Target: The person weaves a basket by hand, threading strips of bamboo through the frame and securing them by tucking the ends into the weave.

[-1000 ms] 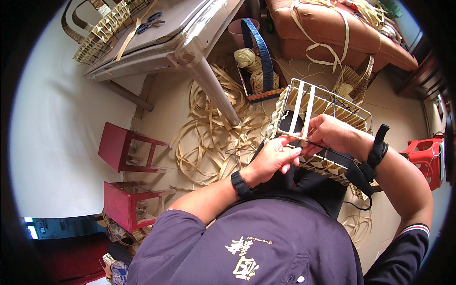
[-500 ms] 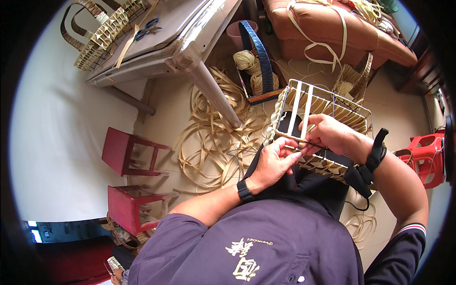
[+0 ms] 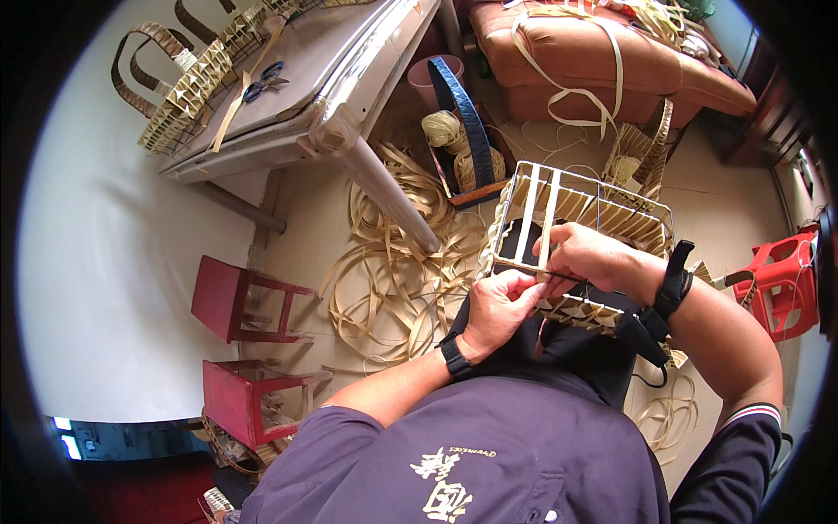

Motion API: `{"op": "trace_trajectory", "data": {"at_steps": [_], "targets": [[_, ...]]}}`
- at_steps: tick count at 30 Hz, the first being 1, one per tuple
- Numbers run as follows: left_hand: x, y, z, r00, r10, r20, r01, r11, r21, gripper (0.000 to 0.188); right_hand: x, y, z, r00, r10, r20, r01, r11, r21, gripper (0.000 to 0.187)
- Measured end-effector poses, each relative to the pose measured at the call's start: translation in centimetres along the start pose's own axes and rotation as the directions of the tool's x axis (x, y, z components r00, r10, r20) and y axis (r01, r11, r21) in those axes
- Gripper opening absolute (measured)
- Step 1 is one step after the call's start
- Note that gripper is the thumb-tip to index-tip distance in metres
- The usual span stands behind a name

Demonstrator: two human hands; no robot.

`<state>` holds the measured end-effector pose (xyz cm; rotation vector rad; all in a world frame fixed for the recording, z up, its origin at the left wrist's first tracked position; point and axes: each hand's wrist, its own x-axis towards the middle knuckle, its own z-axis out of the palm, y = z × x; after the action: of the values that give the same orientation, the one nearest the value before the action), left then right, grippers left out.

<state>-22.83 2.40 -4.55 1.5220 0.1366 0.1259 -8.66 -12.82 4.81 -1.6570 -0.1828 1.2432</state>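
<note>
A wire-framed basket (image 3: pixel 621 229) with pale woven strips along its sides rests across my lap. Two flat pale strips (image 3: pixel 550 210) run side by side over its open left end, from the far wire to the near one. At the near wire, my left hand (image 3: pixel 499 313) pinches the rim where a strip meets it. My right hand (image 3: pixel 587 255) reaches over the basket, its fingers closed around the near end of the right-hand strip. The fingertips of both hands almost touch, and the strip's very end is hidden between them.
Coils of tan strip (image 3: pixel 371 301) cover the floor beside the table leg (image 3: pixel 388 188). A blue-handled basket (image 3: pixel 476 122) holds balls of cord. Scissors (image 3: pixel 262 83) lie on the table. Red stools stand left (image 3: pixel 229 297) and right (image 3: pixel 781 284); an orange sofa (image 3: pixel 559 52) is beyond.
The left fingers have drawn in, from a looser spread to a pinch at the rim. The right hand keeps its grip beside them. The whole view has shifted slightly.
</note>
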Motion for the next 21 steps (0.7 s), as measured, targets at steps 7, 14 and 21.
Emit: {"op": "trace_trajectory", "data": {"at_steps": [7,14,21], "targets": [[0.6,1.1,-0.7,0.984,-0.169,0.057,0.176,0.969,-0.173,0.020,-2.8,0.3,0.3,0.890,-0.407,-0.206,0.318,0.877,-0.360,0.022],[1.3,0.5,-2.8,0.916,-0.283,0.286,0.369,0.872,-0.321,0.016,-6.7,6.9,3.4,0.568,-0.821,-0.060,0.592,0.457,-0.664,0.046],[1.6,2.6,-3.4,0.859,-0.336,0.386,0.439,0.872,-0.217,0.021,-3.1,10.5,3.8,0.325,-0.941,0.096,0.565,0.112,-0.817,0.060]]}}
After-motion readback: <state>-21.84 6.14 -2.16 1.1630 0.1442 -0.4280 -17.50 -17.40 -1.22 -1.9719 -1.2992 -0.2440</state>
